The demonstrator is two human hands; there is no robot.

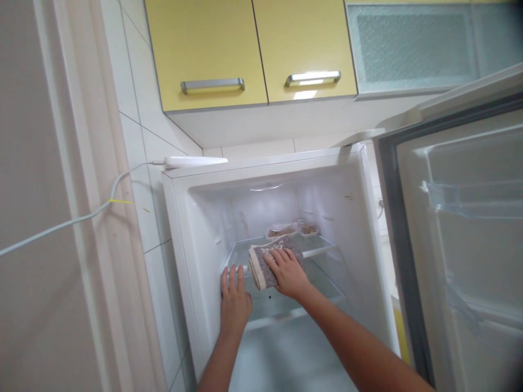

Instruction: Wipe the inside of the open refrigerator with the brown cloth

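At the centre of the frame, inside the open fridge (261, 165), your right hand (287, 272) is grasping a folded greyish cloth (265, 276), which is covering part of the upper shelf's (241, 253) front edge. Just left of it, your left hand (236, 305) is laying its fingers at that edge (whether they are gripping, I cannot tell). Behind the cloth, two food packs (281, 231) are sitting on the shelf. At the frame's right, the door (474, 256) is standing open.

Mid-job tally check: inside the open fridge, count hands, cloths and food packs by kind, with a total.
Left hand and right hand: 2
Cloth: 1
Food packs: 2
Total: 5
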